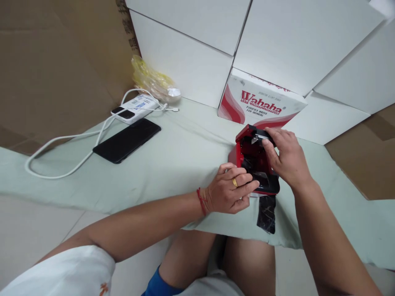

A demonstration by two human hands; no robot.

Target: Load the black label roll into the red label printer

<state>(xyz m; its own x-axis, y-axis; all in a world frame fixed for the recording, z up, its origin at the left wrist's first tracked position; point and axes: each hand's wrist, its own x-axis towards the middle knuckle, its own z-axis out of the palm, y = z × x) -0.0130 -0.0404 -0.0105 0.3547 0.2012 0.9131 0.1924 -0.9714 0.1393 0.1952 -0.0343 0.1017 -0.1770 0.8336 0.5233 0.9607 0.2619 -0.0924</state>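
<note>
Head view: right of centre, the left hand (231,187) grasps the lower-left edge of the red box (235,155) and the right hand (286,152) pinches its raised lid (246,132), best worked gently with the box held steady.

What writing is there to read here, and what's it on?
"Wahaha" and "®": red-and-white carton
"PURIFIED WATER FOR DRINKING": same carton
Too small or blurred: carton's grey line and red top print; white power bank's blue print
Brown cardboard: dark characters, unclear

White sleeve (70,273) with orange motif (104,289), red cord bracelet (201,201), gold ring (235,182), blue legwear (159,284)
</note>
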